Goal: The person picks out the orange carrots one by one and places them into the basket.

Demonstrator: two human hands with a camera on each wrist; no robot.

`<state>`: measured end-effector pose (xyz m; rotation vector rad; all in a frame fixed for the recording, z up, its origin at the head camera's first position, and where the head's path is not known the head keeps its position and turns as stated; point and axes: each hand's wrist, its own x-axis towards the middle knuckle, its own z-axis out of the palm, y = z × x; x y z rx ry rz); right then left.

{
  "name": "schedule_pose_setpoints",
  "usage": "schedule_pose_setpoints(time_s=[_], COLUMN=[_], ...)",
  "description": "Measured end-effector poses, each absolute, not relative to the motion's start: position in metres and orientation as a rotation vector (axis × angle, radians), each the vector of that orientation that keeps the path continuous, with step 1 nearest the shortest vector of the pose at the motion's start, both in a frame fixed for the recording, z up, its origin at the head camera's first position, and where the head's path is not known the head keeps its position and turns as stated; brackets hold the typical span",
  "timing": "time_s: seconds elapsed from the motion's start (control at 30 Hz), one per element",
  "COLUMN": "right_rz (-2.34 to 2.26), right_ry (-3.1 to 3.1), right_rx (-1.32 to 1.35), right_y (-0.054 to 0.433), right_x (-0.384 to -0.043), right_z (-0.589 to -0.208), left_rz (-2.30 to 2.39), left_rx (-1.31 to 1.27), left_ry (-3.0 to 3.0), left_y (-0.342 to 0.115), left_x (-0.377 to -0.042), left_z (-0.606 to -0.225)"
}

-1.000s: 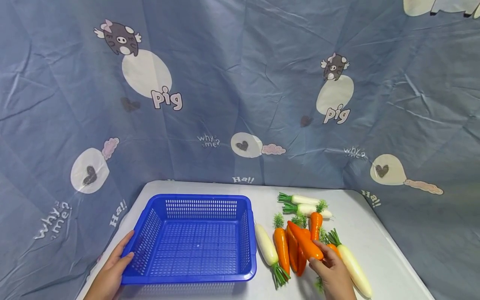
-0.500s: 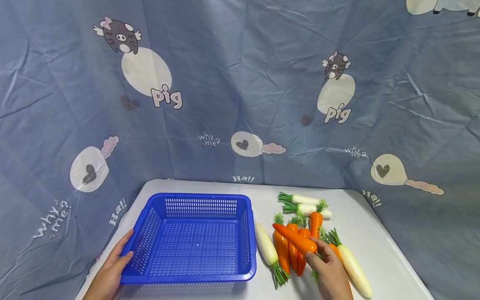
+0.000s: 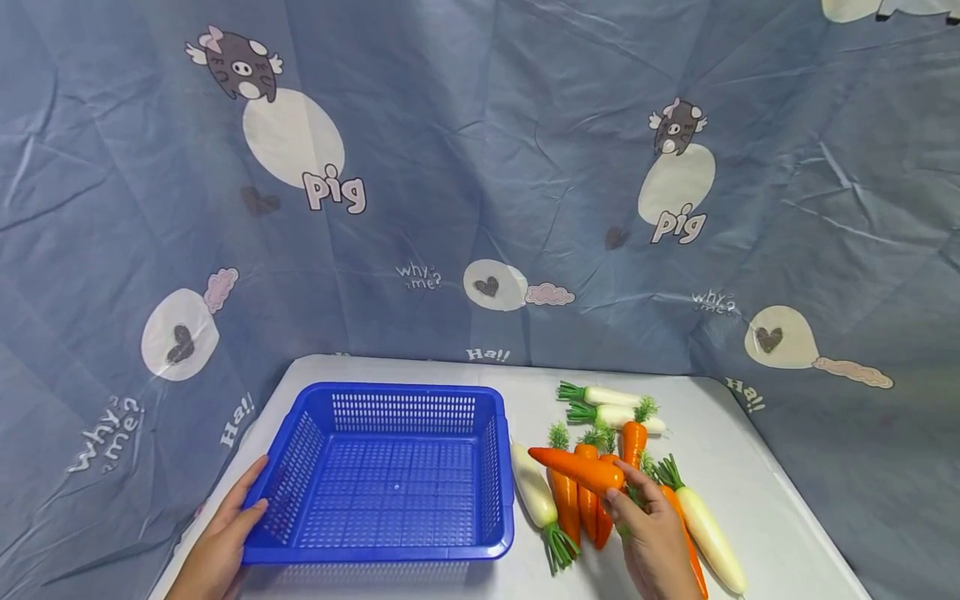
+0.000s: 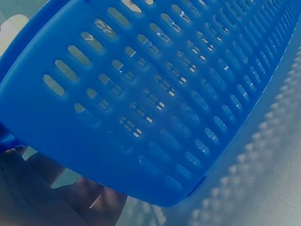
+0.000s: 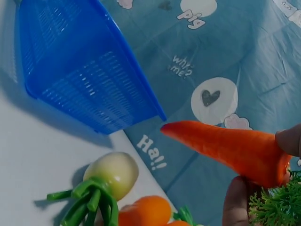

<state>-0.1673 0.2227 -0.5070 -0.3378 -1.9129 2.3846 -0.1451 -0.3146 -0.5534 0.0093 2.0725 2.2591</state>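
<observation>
My right hand [image 3: 654,533] holds a carrot [image 3: 573,468] by its thick leafy end, above several other carrots. In the right wrist view the thumb and a finger pinch that carrot [image 5: 230,146], its tip pointing at the basket. A blue plastic basket [image 3: 378,556] with slotted sides stands at the left, its inside bare. My left hand [image 3: 217,542] grips the basket's left rim, thumb over the edge. From the left wrist view, the fingers [image 4: 101,202] show beneath the basket's wall [image 4: 155,94].
One white radish [image 3: 534,487] lies beside the basket's right side. Two more radishes [image 3: 618,398] lie at the back, and another radish [image 3: 712,542] on the right next to a carrot [image 3: 686,533]. Several carrots [image 3: 588,492] are heaped between them on the white table [image 3: 525,383].
My right hand has carried the carrot left toward the basket, and the carrot has swung from steeply slanted to nearly level. My left hand stays on the rim.
</observation>
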Motion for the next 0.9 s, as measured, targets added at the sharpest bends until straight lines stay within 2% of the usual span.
schedule_pose_setpoints(time_s=[0.9], right_rz=[2.664], right_ry=[-1.525], right_rx=[-0.256], right_y=[0.202], right_x=[-0.179], right_z=[-0.498], left_rz=[2.271], left_rx=[0.024], left_ry=[2.09], left_y=[-0.314], left_x=[-0.144], left_z=[-0.553])
